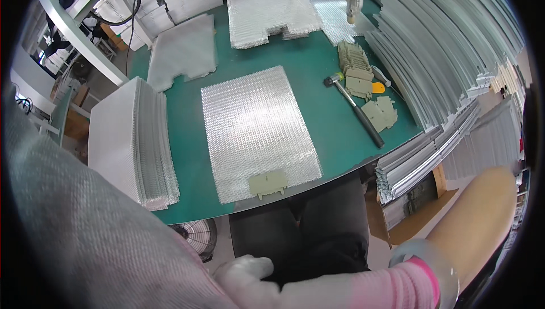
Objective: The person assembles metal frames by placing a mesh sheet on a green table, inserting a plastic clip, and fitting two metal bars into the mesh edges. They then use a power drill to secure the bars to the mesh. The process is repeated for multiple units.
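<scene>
My left hand point(243, 272), in a white glove, is low over my dark-trousered lap, its fingers curled in. What they hold, if anything, is hidden. My right hand point(304, 296), in a white glove with a pink cuff, reaches across from the right and meets the left. Its fingers are hidden behind the left hand and the lower edge. Both hands are off the table. In front of them a silvery, mesh-textured sheet point(255, 122) lies flat on the green table point(187, 156). A beige notched plate point(268, 184) rests on its near edge.
Stacked pale sheets point(113, 139) stand at the left; notched stacks point(272, 11) lie behind. Right of the middle are a hammer point(363, 119), beige plates point(380, 113) and a screwdriver point(381, 76). Tall rows of panels point(443, 42) line the right side, above an open cardboard box point(420, 218).
</scene>
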{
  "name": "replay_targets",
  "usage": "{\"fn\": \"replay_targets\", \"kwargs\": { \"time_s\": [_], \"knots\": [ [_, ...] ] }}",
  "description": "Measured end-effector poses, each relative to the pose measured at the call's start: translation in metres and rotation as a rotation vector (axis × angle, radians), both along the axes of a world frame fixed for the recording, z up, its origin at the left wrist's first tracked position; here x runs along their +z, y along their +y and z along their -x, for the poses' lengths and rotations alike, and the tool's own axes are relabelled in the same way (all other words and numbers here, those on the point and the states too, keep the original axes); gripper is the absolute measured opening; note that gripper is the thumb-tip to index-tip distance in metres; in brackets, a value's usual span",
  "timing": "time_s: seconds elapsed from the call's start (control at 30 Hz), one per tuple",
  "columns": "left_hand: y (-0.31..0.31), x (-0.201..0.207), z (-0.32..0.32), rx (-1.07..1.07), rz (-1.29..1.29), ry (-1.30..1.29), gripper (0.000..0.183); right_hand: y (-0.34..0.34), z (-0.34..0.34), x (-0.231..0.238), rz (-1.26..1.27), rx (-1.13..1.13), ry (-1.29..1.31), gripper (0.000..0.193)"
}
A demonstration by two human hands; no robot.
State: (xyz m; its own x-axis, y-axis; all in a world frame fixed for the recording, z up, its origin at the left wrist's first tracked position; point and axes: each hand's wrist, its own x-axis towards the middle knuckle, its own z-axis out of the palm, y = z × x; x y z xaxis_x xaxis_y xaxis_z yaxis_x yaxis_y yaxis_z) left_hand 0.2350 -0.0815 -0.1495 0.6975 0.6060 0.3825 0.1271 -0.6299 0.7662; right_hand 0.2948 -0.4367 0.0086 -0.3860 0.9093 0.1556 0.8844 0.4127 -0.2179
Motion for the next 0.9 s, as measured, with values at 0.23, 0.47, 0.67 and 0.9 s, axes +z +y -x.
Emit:
{"fn": "replay_targets", "kwargs": {
  "time_s": [0.23, 0.47, 0.67, 0.9],
  "knots": [
    [-0.006, -0.003, 0.003, 0.000, -0.032, 0.022, 0.024, 0.000, 0.000, 0.001, 0.007, 0.024, 0.025, 0.020],
    [-0.032, -0.003, -0.014, -0.101, -0.145, 0.030, 0.024, -0.004, 0.006, 0.006, 0.018, 0.000, 0.047, 0.020],
    [-0.082, -0.004, -0.040, -0.295, -0.339, 0.060, 0.024, -0.011, 0.013, 0.012, 0.056, 0.013, 0.093, 0.020],
    [-0.104, -0.008, -0.049, -0.327, -0.416, 0.133, 0.024, -0.023, 0.017, 0.015, 0.082, 0.065, 0.138, 0.020]
  ]
}}
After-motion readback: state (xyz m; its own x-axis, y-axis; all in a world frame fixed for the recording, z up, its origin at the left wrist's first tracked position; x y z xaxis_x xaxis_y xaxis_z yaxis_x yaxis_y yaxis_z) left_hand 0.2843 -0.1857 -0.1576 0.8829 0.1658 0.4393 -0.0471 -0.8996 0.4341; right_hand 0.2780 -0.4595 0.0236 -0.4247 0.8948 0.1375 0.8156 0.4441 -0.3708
